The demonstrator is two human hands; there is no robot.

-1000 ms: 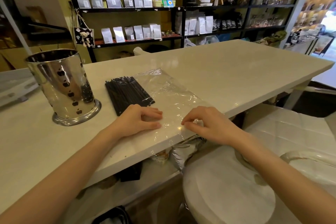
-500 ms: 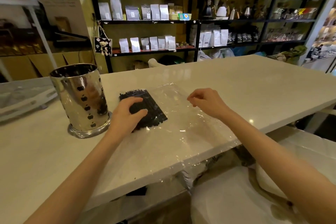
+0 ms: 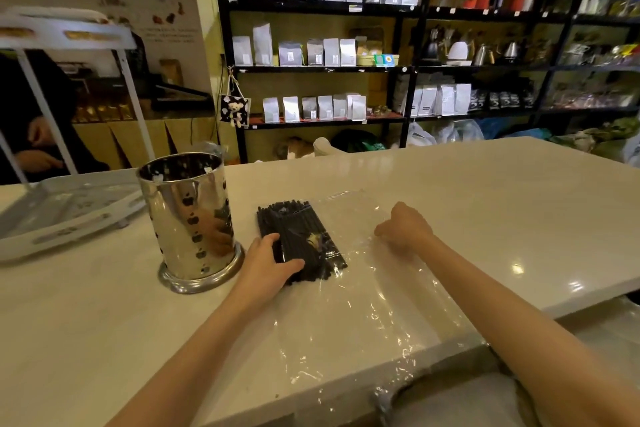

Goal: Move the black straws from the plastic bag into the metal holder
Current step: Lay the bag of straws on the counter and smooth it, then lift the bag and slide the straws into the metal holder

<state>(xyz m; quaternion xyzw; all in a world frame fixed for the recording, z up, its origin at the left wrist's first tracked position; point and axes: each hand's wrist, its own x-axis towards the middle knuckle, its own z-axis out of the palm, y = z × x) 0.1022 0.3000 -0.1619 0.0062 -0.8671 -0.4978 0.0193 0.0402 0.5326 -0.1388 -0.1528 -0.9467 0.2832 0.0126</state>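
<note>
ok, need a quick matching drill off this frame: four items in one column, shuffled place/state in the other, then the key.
Column 1
1. black straws
2. metal holder
3. left hand
4. right hand

Column 2
A. upright on the counter, left of the bag
B. closed fist on clear film of the plastic bag
C. lying flat at the bag's far end
D. wrapped over the near end of the bundle

Pairs: 1-C, 2-A, 3-D, 4-B
</note>
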